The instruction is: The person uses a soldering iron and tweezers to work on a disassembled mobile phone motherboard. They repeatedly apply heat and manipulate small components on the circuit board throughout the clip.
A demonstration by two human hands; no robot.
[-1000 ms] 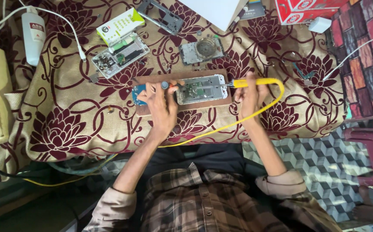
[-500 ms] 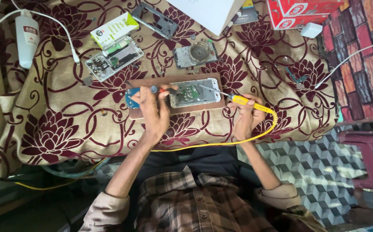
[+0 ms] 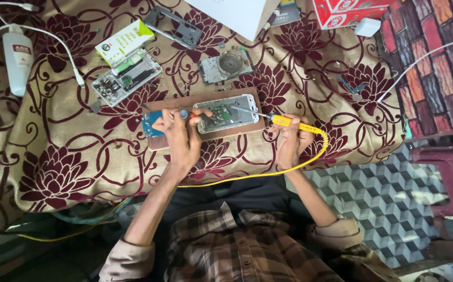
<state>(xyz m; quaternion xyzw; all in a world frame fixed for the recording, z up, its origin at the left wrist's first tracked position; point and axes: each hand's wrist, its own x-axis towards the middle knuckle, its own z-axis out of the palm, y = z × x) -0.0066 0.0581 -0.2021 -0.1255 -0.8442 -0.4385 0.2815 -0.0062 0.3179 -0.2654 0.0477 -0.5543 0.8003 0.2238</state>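
White-framed and opened, a phone (image 3: pixel 226 113) with its circuit board exposed lies on a brown wooden board (image 3: pixel 208 133) at the middle of the floral cloth (image 3: pixel 54 156). Its left end is steadied by the left hand (image 3: pixel 180 137), whose fingers are closed on a small grey-tipped tool (image 3: pixel 185 113). A yellow-handled soldering iron (image 3: pixel 284 121) is clamped in the right hand (image 3: pixel 293 141), its tip resting on the phone's right part. Another dismantled phone (image 3: pixel 127 78) lies well apart, at upper left.

Opened phone (image 3: pixel 225 113) lies on board (image 3: pixel 255 129), apparently atop cloth (image 3: pixel 70 151).
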